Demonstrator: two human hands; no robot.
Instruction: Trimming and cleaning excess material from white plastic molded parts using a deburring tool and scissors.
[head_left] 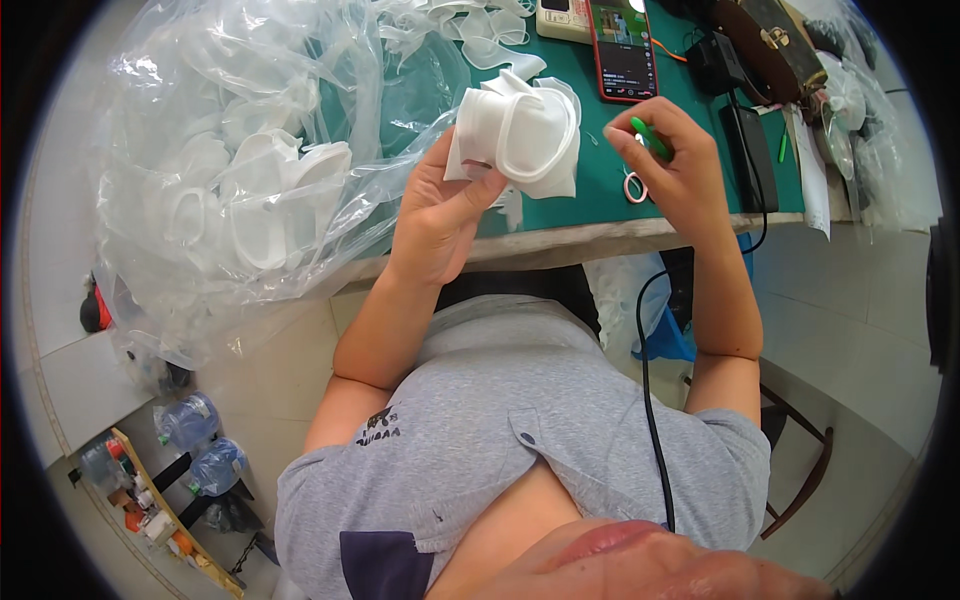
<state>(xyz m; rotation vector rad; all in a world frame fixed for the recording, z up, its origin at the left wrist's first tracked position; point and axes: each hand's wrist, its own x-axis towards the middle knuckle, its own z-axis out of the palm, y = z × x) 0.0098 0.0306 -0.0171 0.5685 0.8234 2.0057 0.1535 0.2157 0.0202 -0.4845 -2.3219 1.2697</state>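
Observation:
Raised over the near edge of the table, my left hand (pixel 445 205) pinches a white moulded soft part (pixel 535 135) with a raised oval rim and a ragged outer flange. Its thumb presses on the part's near side, and most of the other fingers are hidden behind it. To the right, apart from the part, my right hand (pixel 680 165) is closed round a slim green tool handle (pixel 650 138); the tool's tip cannot be made out. Just beside that hand lies a small pair of scissors with pink finger loops (pixel 635 188) on the table.
A large clear plastic bag (pixel 370 215) with several white moulded parts (pixel 265 200) covers the left of the green table (pixel 590 215). White trimmed strips (pixel 490 40) lie at the back. A phone (pixel 625 60), a black box (pixel 745 160) and a black cable (pixel 648 370) are on the right.

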